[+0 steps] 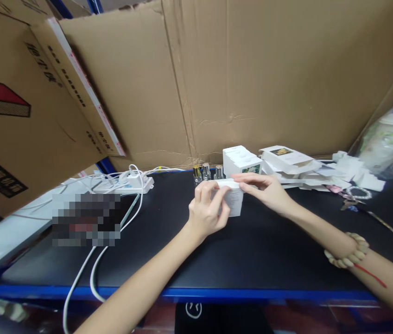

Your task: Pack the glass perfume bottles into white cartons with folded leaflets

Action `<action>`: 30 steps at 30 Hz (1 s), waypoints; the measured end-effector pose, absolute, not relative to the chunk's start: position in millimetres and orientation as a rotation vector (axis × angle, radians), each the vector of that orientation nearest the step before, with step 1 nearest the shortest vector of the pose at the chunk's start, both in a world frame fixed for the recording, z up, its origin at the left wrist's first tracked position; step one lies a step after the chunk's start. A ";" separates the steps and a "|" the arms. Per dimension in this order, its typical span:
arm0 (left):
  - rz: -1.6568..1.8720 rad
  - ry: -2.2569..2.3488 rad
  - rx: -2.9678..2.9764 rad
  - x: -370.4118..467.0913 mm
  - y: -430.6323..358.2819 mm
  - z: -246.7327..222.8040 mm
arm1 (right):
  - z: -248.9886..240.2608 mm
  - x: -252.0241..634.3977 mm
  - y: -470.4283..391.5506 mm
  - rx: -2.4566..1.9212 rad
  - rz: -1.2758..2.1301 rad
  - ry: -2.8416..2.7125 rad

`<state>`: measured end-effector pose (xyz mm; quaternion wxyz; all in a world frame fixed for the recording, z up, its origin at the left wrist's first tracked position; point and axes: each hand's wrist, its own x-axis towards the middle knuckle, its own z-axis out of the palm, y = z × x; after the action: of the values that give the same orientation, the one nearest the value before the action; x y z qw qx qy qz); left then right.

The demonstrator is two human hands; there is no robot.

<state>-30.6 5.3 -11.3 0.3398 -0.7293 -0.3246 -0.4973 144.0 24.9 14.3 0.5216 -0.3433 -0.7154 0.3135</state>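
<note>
A small white carton [234, 203] with fine print on its side is upright between my hands, above the black tabletop. My left hand [207, 208] grips it from the left, fingers curled at its upper edge. At the top right corner, the fingers and thumb of my right hand [262, 188] close on the lid edge. Just behind stand several small glass bottles [206, 172] with gold and silver caps, partly hidden by my left hand. Beyond the carton is a row of closed white boxes [240, 160].
Flattened white cartons [288, 162] and torn paper lie at the back right, near keys and a beaded bracelet [358, 193]. A bagged cup [391, 134] stands far right. White cables and a power strip [137, 183] are on the left. Cardboard walls [287, 79] enclose the black table [269, 260].
</note>
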 end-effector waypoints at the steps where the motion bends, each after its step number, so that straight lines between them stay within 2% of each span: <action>1: -1.309 -0.872 -1.913 -30.2 5.4 -11.2 | 14.4 143.9 24.8 -0.822 0.774 -1.709; 9: -1.306 -0.894 -2.016 -28.2 13.6 -12.0 | 11.0 145.0 25.9 -0.778 0.773 -1.735; 18: -1.495 -0.827 -2.153 -32.1 14.2 -14.0 | 9.4 143.7 25.8 -0.808 0.774 -1.833; 30: -1.777 -0.965 -2.339 -36.3 18.6 -19.0 | 10.4 146.8 20.5 -0.777 0.400 -2.061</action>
<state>-36.3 18.6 -19.0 0.0250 -0.7563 -0.3120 -0.5746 146.8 20.5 10.4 0.4363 -0.3122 -0.8284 0.1609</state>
